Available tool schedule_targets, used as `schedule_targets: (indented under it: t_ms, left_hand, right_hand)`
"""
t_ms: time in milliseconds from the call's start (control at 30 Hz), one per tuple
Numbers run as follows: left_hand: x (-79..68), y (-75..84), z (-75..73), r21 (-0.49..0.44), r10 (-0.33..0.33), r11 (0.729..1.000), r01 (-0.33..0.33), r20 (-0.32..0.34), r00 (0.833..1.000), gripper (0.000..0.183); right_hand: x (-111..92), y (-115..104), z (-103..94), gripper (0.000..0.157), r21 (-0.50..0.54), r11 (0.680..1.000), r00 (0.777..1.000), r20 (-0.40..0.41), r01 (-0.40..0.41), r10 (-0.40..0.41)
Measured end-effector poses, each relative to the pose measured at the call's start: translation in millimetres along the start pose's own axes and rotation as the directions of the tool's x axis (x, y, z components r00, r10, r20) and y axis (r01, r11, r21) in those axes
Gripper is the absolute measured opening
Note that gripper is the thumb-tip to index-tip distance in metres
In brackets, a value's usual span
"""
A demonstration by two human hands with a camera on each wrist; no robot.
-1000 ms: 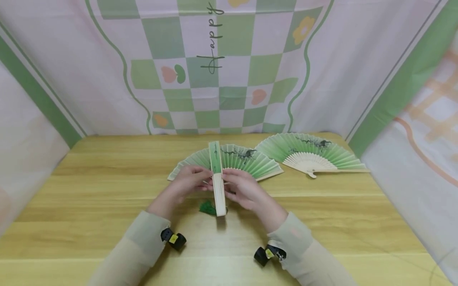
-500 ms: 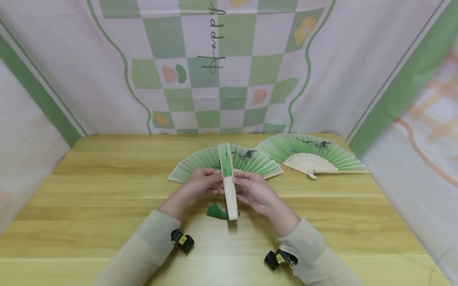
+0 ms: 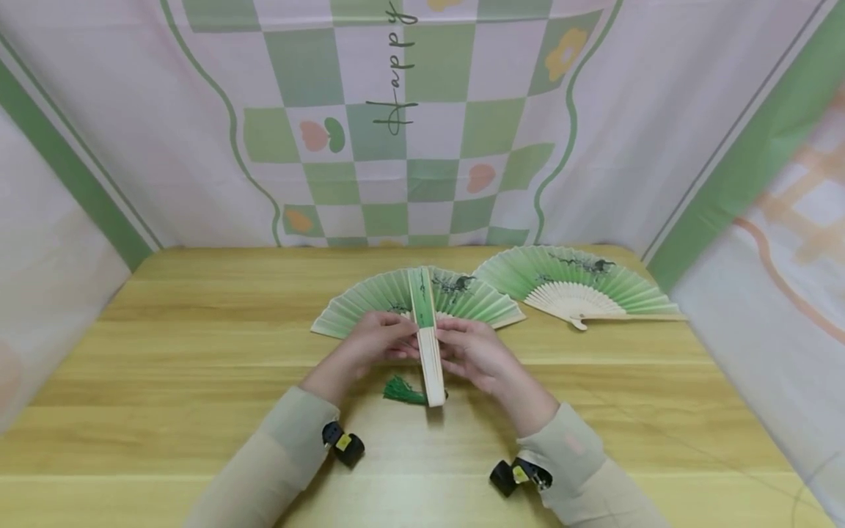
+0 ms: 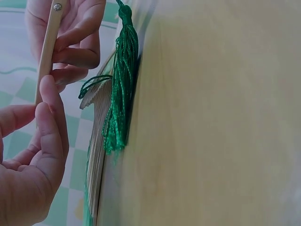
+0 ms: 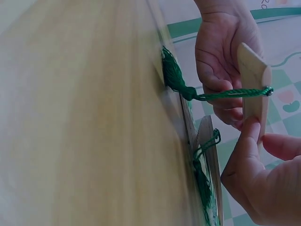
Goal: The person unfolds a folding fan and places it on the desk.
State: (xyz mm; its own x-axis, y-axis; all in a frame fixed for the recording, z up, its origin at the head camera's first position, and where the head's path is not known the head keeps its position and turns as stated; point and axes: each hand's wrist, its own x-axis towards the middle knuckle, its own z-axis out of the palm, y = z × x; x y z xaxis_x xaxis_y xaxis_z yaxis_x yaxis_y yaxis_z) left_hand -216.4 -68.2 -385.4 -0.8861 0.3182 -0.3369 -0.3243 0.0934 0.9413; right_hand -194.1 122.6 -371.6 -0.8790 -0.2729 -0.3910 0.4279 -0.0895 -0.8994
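A folded hand fan (image 3: 431,363), pale ribs below and a green leaf above, stands out between both hands in the head view. My left hand (image 3: 378,339) pinches its left side between thumb and fingers, while my right hand (image 3: 478,353) pinches the right side. From the pivot end hangs a green tassel (image 5: 176,77), its cord tied at the rivet. Behind the hands lies a spread green fan (image 3: 356,297), partly covered by the folded one. In the left wrist view, a second tassel (image 4: 123,89) hangs beside the ribs (image 4: 101,141) of a fan on the table.
Another spread fan (image 3: 571,290) with a dark painted branch lies at the back right of the wooden table (image 3: 198,411), beside the middle one. A patterned cloth wall (image 3: 436,132) rises behind the table's far edge. Cloth panels also stand on both sides.
Both hands have shifted to the right with the folded fan, mostly in the first half second, and slightly toward the person. The spread fans stay where they were.
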Motion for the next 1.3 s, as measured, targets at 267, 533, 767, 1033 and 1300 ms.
schedule_targets:
  t_ms: [267,533,767,1033,1300]
  left_hand:
    - [0.6,-1.8,1.0,-0.004,-0.017,1.0,0.017,-0.004,1.0,0.029]
    - [1.0,-2.8,3.5,-0.024,-0.023,0.999,0.023,-0.012,1.0,0.029]
    - [1.3,-4.4,3.7,-0.054,-0.044,0.998,0.043,-0.028,0.999,0.029]
    - [2.0,0.3,1.0,-0.062,-0.082,0.995,0.082,0.001,0.997,0.031]
    - [13.8,6.6,-0.3,-0.138,-0.131,0.981,0.133,0.022,0.991,0.031]
  right_hand:
    - [2.2,-0.3,-3.8,0.019,-0.007,0.999,0.998,0.046,-0.031,0.032]
    - [3.4,0.2,-9.2,0.014,0.012,0.999,0.995,0.087,-0.05,0.049]
    - [5.5,2.1,-10.4,0.015,0.03,0.998,0.993,0.106,-0.062,0.059]
    - [6.5,1.7,-11.5,0.016,0.065,0.995,0.989,0.131,-0.078,0.069]
    - [10.0,-6.1,-11.6,0.013,0.141,0.986,0.991,0.11,-0.089,0.074]
